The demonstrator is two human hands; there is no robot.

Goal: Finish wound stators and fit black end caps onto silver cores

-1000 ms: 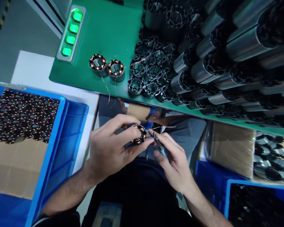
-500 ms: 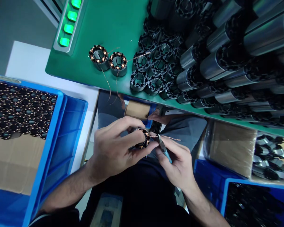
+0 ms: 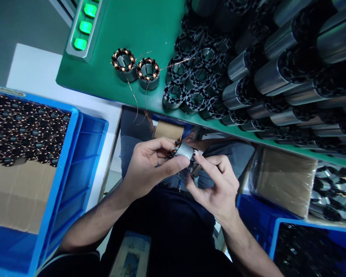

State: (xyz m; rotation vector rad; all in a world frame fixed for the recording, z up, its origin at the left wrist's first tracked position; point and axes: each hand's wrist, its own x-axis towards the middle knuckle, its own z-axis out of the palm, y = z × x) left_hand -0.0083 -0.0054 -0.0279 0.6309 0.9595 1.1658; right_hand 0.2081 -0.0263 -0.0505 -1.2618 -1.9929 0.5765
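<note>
My left hand (image 3: pixel 150 165) is closed around a motor stator (image 3: pixel 186 151). The stator lies on its side above my lap, its smooth metal wall showing and its copper-wound end toward the left fingers. My right hand (image 3: pixel 219 186) has its index finger against the stator's right end. That same hand also holds small wire cutters (image 3: pixel 194 169), whose jaws point up just below the stator; the fingers hide most of the handles. Two stators wound with copper, a left one (image 3: pixel 123 65) and a right one (image 3: pixel 148 74), stand on the green tabletop (image 3: pixel 138 27) with loose wire ends.
Bare stator cores (image 3: pixel 174 94) stand and lie stacked across the table's right side. On the left, a blue crate (image 3: pixel 92 154) holds many wound stators and cardboard. Another blue bin (image 3: pixel 273 238) with dark parts sits at lower right, near a wrapped carton (image 3: pixel 282 181).
The stator has turned from showing its wound end to lying sideways. My right index finger has moved onto its end, and the cutters have tilted, dropping away from the copper wire.
</note>
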